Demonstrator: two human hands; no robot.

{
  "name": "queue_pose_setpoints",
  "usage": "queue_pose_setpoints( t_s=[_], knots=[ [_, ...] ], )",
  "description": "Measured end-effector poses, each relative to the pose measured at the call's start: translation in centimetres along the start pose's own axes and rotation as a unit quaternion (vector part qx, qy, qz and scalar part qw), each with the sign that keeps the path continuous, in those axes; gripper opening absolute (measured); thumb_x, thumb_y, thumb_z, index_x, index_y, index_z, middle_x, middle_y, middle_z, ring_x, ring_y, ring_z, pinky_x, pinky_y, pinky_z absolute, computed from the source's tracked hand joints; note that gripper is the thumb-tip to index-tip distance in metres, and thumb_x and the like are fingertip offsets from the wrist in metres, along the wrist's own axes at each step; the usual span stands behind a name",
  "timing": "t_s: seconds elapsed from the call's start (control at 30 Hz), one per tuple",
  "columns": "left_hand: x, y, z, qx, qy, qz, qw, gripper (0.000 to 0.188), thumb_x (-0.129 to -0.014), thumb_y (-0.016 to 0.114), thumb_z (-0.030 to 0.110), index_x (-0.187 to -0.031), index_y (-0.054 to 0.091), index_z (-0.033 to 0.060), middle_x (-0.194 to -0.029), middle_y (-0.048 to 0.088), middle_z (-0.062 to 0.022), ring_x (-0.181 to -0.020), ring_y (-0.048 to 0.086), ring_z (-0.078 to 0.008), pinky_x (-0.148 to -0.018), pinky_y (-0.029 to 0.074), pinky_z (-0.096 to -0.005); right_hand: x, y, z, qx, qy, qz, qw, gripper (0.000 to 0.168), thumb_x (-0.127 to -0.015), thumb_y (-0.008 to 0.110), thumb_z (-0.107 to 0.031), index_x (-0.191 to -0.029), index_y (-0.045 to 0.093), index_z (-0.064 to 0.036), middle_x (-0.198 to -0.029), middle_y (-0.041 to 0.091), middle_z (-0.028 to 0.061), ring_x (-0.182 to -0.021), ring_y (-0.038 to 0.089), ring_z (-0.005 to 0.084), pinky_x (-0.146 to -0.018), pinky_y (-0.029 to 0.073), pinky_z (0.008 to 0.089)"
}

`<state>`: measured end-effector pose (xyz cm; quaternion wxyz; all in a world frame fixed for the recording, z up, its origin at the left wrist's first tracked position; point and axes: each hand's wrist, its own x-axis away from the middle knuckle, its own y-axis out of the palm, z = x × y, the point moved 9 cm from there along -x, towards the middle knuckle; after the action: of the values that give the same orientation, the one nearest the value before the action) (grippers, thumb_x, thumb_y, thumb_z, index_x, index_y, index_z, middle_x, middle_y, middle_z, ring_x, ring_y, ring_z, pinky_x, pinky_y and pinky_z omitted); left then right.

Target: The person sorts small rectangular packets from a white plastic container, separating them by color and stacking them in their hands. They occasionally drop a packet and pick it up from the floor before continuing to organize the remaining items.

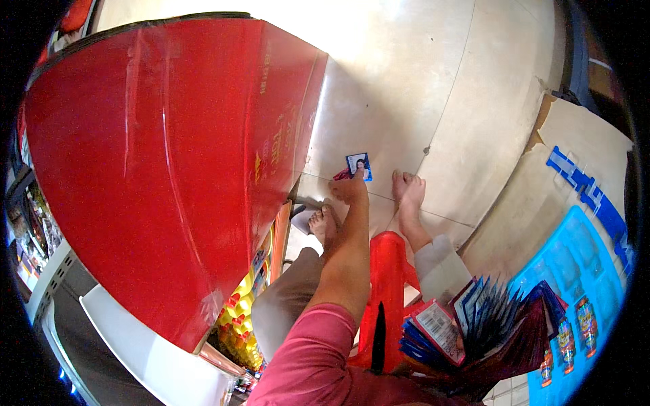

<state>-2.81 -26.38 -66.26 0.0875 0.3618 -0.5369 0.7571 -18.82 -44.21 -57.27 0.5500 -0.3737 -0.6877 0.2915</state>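
Note:
My left hand (349, 190) reaches down over the tiled floor, its fingers on a small blue packet (359, 161) that bears a portrait picture. A dark red, crinkled edge shows beside that packet. My right hand is out of view. At the lower right, a fanned bundle of thin blue packets (480, 307) lies close to my body. A pink-edged packet (439, 325) with printed writing and a barcode stands out at its left, and dark maroon, pleated material (513, 345) lies beneath and beside the bundle.
A large red panel (152, 152) fills the left. My bare feet (324, 223) rest on the floor near a red plastic seat or stool (388, 254). Cardboard (513, 223) with blue tape and a bright blue printed sheet (563, 254) stand right. Yellow packets (238, 317) hang lower left.

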Motion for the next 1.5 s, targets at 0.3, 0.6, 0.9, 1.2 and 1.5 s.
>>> queue_pose_setpoints(
  t_s=[0.3,0.6,0.9,1.2,1.5],
  knots=[
    [2.5,-2.9,1.9,-0.058,-0.054,0.050,0.996,0.083,-0.044,0.082,0.044,-0.099,0.041,-0.0028,-0.103,0.049,-0.0183,-0.091,0.052,-0.0350,-0.078,0.045,-0.0434,0.3,-0.1,-0.7,-0.004,-0.032,0.016,0.999,0.036,-0.081,0.042,-0.031,-0.067,0.060,-0.004,-0.079,0.061,0.0146,-0.080,0.054,0.0286,-0.075,0.036,0.0352],
    [4.0,0.1,2.8,0.362,0.019,-0.040,0.931,0.045,-0.061,0.076,0.019,-0.093,0.054,-0.0040,-0.083,0.059,-0.0121,-0.068,0.057,-0.0194,-0.064,0.048,-0.0336,0.1,-1.0,-1.1,-0.041,-0.010,0.008,0.999,0.039,-0.082,0.040,-0.031,-0.067,0.061,-0.002,-0.080,0.061,0.0157,-0.081,0.053,0.0299,-0.077,0.036,0.0361],
    [6.5,-1.6,0.2,0.217,0.121,-0.063,0.967,0.025,-0.068,0.066,0.010,-0.089,0.059,-0.0018,-0.078,0.060,-0.0109,-0.070,0.058,-0.0202,-0.065,0.045,-0.0318,0.8,-0.9,-1.6,-0.014,-0.045,-0.031,0.998,0.034,-0.079,0.039,-0.027,-0.068,0.060,-0.002,-0.078,0.060,0.0150,-0.082,0.054,0.0275,-0.074,0.036,0.0375],
    [16.1,-15.1,0.9,0.015,0.245,-0.111,0.963,0.025,-0.073,0.061,0.017,-0.093,0.059,0.0016,-0.083,0.059,-0.0188,-0.078,0.057,-0.0342,-0.068,0.044,-0.0407,9.0,-13.4,-2.0,-0.765,0.031,-0.168,0.621,0.045,-0.079,0.043,-0.041,-0.103,0.046,-0.004,-0.104,0.050,0.0184,-0.098,0.049,0.0310,-0.086,0.035,0.0432],
    [33.5,-34.9,3.1,0.040,0.538,-0.083,0.838,0.018,-0.072,0.062,0.011,-0.083,0.053,-0.0001,-0.075,0.052,-0.0176,-0.071,0.054,-0.0317,-0.063,0.042,-0.0384,17.8,-25.9,-4.9,-0.896,-0.151,-0.235,0.344,0.066,-0.079,0.047,-0.046,-0.128,0.032,-0.005,-0.125,0.042,0.0146,-0.112,0.042,0.0314,-0.094,0.033,0.0474]
  ],
)
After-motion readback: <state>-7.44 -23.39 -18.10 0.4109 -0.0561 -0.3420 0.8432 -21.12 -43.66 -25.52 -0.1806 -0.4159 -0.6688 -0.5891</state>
